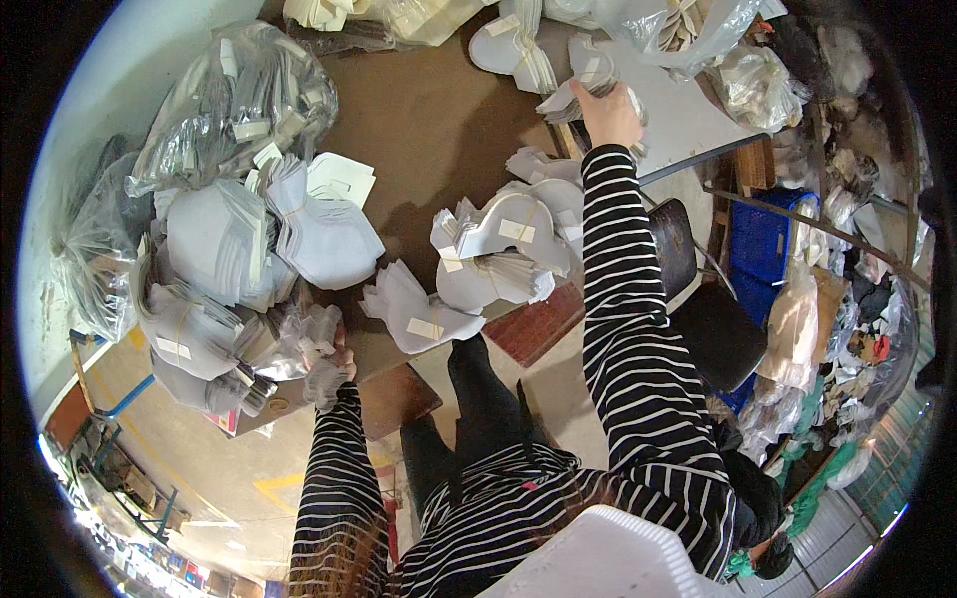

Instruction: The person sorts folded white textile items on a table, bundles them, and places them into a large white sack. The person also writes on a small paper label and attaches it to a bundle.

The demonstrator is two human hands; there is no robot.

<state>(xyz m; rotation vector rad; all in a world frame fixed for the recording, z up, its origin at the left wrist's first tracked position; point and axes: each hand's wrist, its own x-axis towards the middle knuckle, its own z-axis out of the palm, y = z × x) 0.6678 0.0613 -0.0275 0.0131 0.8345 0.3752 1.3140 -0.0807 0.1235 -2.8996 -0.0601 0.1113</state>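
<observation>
At the far right of the brown table [399, 110], my right hand [610, 117] is closed on a stack of white cut pieces [595, 68]. My left hand [344, 357] is at the table's near left edge, its fingers partly hidden, gripping a crumpled clear plastic bag [321, 329]. Between the hands lie banded bundles of curved white pieces [513, 224], one with a small cream label. Another bundle [404, 309] rests at the near edge. Larger stacks [324, 234] are heaped beside my left hand.
A big clear bag of white pieces [239, 105] stands at the far left. More filled bags [678, 30] line the back. On the right are a dark chair [713, 329], a blue crate [760, 239] and heaped scraps [872, 339]. A reddish-brown board [538, 324] shows below the table edge.
</observation>
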